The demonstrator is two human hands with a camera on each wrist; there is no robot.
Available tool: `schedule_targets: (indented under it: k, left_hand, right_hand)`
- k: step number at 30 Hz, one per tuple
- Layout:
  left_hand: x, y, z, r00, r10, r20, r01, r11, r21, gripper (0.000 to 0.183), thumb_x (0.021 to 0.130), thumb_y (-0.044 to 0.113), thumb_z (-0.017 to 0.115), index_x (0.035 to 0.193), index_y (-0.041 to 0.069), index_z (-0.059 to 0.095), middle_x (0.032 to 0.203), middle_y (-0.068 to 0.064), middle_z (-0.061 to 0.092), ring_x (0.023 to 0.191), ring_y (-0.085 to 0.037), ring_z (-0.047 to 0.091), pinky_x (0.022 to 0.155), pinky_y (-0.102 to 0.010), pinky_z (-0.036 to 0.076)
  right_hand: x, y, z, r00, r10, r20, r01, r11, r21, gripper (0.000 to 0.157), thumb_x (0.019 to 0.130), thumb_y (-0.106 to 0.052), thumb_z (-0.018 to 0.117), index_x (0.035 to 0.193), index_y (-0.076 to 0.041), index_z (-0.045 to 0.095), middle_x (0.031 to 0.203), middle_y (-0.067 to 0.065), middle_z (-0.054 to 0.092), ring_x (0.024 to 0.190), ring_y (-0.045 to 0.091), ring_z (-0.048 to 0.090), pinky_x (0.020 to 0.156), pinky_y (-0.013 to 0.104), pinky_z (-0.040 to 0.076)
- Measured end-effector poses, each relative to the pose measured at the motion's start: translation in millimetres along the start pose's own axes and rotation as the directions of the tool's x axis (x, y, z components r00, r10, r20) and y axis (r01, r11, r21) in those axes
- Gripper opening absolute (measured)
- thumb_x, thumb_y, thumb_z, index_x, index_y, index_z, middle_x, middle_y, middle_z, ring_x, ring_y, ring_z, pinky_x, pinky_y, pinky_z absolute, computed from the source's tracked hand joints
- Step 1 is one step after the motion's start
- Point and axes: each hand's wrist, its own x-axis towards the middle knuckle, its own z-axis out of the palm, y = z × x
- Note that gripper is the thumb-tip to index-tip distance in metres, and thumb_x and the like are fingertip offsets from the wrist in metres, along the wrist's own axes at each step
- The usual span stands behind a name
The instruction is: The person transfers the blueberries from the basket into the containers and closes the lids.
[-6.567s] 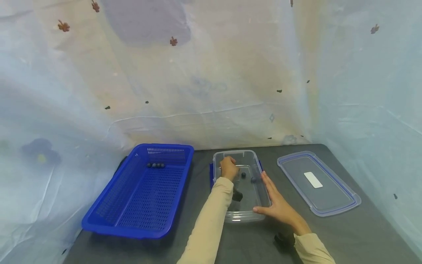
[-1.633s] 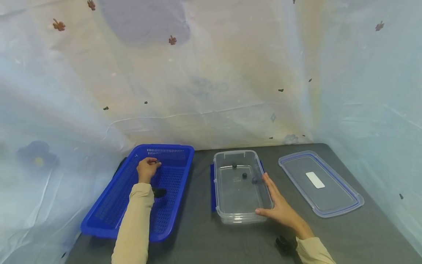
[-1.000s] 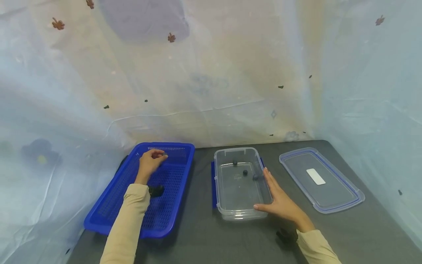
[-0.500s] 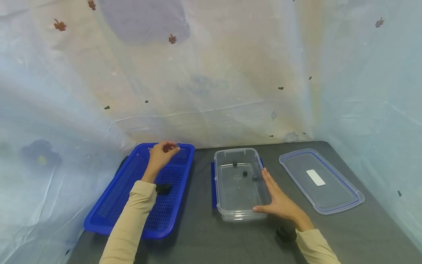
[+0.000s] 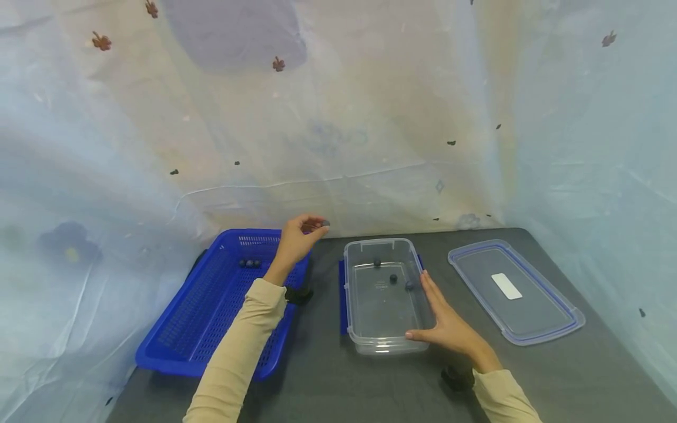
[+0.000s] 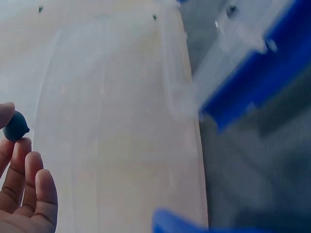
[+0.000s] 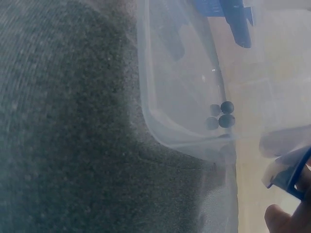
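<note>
My left hand [image 5: 297, 241] pinches a small dark blue ball [image 5: 325, 223] between thumb and fingertips, raised over the gap between the basket and the box. Up close in the left wrist view, the ball [image 6: 16, 127] has a little pointed nub. My right hand [image 5: 452, 329] rests against the clear plastic box [image 5: 388, 311], its straight fingers along the right wall and its thumb at the near corner. Inside the box lie 3 dark balls [image 5: 393, 278], spread over the far half. A short row of similar balls [image 5: 250, 264] sits at the far end of the blue basket [image 5: 211, 329].
A clear lid [image 5: 534, 311] with a blue seal and a white label lies flat right of the box. Blue latch flaps [image 5: 343, 299] hang along the box's sides. Behind the grey table [image 5: 402, 388] hangs a pale patterned sheet [image 5: 338, 117].
My left hand has gone into the basket, picked up a ball from the row there, and carried it up and right past the basket's edge. My right hand stays at the box.
</note>
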Motion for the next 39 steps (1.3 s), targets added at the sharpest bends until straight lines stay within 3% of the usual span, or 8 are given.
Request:
schedule_targets:
  k: [7,15,21,26,32,35,39]
  left_hand:
    - [5.7,14.2,39.8,0.999,0.032,0.016,-0.031,0.999,-0.043,0.022,0.088,0.012,0.072,0.106,0.001,0.069,0.097,-0.011,0.066,0.094,-0.026,0.062,0.085,-0.037,0.050]
    - [3.6,20.1,84.2,0.995,-0.093,0.017,0.094,0.991,-0.096,0.021,0.088,0.016,0.073,0.104,0.004,0.069,0.092,-0.005,0.065,0.089,-0.022,0.063,0.075,-0.035,0.052]
    - [4.6,16.5,111.6,0.985,-0.173,-0.012,0.172,0.982,-0.082,0.020,0.086,0.017,0.075,0.101,0.005,0.070,0.091,-0.005,0.065,0.090,-0.023,0.062,0.075,-0.037,0.051]
    - [1.5,12.1,133.5,0.969,-0.241,-0.052,0.237,0.969,-0.070,0.020,0.084,0.015,0.076,0.099,0.004,0.069,0.088,-0.003,0.064,0.087,-0.021,0.060,0.074,-0.036,0.050]
    - [-1.8,7.2,152.3,0.937,-0.340,-0.081,0.333,0.939,-0.087,0.022,0.085,0.016,0.076,0.101,0.003,0.068,0.090,-0.004,0.064,0.084,-0.021,0.061,0.068,-0.033,0.051]
    - [-2.5,3.3,159.1,0.925,-0.368,-0.097,0.361,0.929,-0.082,0.024,0.085,0.014,0.076,0.103,0.000,0.068,0.090,-0.006,0.064,0.084,-0.022,0.061,0.068,-0.033,0.051]
    - [-4.5,-4.0,167.3,0.920,-0.364,-0.144,0.359,0.931,-0.062,0.022,0.082,0.006,0.077,0.099,-0.004,0.069,0.086,-0.009,0.066,0.084,-0.025,0.062,0.072,-0.034,0.051]
  right_hand:
    - [0,1,0.9,1.000,-0.002,-0.005,0.002,1.000,0.006,0.124,0.070,-0.037,0.085,0.154,-0.001,0.001,0.160,0.020,-0.002,0.142,0.044,0.004,0.103,0.069,0.018]
    - [-1,2,1.8,1.000,-0.013,-0.002,0.013,1.000,0.015,0.124,0.071,-0.035,0.085,0.154,0.000,0.001,0.159,0.023,-0.002,0.142,0.046,0.004,0.102,0.070,0.018]
    - [-1,1,1.6,1.000,-0.007,-0.003,0.007,1.000,0.012,0.123,0.071,-0.036,0.085,0.154,0.000,0.001,0.159,0.022,-0.002,0.142,0.046,0.004,0.102,0.070,0.019]
    - [-1,0,1.2,1.000,-0.009,-0.004,0.009,1.000,0.017,0.123,0.071,-0.035,0.085,0.154,0.000,0.001,0.159,0.021,-0.003,0.142,0.046,0.004,0.102,0.070,0.019]
    - [-2,0,1.5,1.000,0.004,-0.005,-0.004,1.000,0.021,0.122,0.071,-0.035,0.085,0.154,-0.001,0.001,0.160,0.018,-0.004,0.142,0.046,0.003,0.102,0.070,0.018]
    - [-2,0,1.8,1.000,0.004,-0.007,-0.004,1.000,0.022,0.122,0.071,-0.035,0.085,0.154,-0.001,0.002,0.160,0.019,-0.004,0.142,0.046,0.003,0.102,0.071,0.018]
    - [-2,0,2.7,1.000,-0.007,-0.017,0.007,1.000,0.025,0.121,0.071,-0.034,0.085,0.154,0.001,0.003,0.159,0.023,-0.001,0.141,0.047,0.005,0.101,0.071,0.018]
